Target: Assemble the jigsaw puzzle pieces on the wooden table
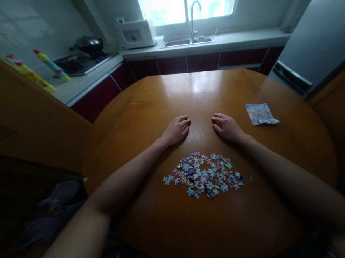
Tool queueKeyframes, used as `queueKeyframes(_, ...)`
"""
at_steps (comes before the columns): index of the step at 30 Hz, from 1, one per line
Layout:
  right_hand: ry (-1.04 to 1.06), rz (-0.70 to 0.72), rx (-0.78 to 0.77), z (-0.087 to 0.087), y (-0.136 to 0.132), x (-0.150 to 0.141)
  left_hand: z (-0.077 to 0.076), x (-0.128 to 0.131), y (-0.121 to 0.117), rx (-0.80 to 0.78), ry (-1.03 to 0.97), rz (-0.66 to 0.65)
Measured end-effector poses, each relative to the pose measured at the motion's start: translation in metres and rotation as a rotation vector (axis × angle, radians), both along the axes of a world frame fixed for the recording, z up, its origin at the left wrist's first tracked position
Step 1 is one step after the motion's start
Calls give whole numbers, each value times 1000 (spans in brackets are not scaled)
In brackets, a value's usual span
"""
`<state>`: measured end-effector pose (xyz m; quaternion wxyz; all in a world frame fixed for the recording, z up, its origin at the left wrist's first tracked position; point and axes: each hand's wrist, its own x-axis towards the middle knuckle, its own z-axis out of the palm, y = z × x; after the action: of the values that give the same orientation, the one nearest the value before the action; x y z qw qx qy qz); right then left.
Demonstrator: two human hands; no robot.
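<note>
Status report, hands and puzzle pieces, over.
Left hand, right hand palm-down on table, no grip visible. Puzzle pieces loose, nearer than both hands. Printed sheet off to the right, not blocking the pieces.

Jigsaw pieces [200, 181] lie on the table [155, 213] between the forearms [133, 167] — the left hand [176, 130] and the right hand [226, 127] rest on it beyond them, apart. A paper sheet [261, 113] lies right of the right hand. Behind the table runs a counter [239, 36] — sink [177, 43] set in it, microwave [137, 35] left of that.
</note>
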<state>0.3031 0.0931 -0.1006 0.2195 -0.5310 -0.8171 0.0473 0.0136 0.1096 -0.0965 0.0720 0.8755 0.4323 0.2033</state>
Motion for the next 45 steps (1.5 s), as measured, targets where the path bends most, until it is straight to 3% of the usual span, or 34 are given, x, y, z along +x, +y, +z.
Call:
queueKeyframes(5, -5, -1, -2, 1, -1, 0, 9, 3, -6, 94, -103, -7)
queueKeyframes(9, -11, -3, 1, 2, -1, -1, 30, 14, -30, 65, -183, -21)
queueKeyframes(15, -28, -9, 3, 3, -3, -2, 77, 36, -93, -211, -138, -335)
queueKeyframes(18, -30, -12, 1, 4, -4, -3, 90, 33, -121, -305, -28, -466)
queueKeyframes(20, -32, -13, 0, 5, -4, -3, 91, 27, -135, -313, 63, -521)
queueKeyframes(24, -42, -5, -13, 5, -4, -3, 84, 19, -151, -338, 165, -509)
queueKeyframes(33, -25, -10, -8, 5, -3, -3, 70, 17, -159, -407, 159, -440)
queueKeyframes(39, -21, -10, -12, 6, -4, -3, 69, 17, -165, -454, 227, -403)
queueKeyframes(45, -7, -15, -9, 5, -3, -3, 73, 16, -164, -617, 48, -431)
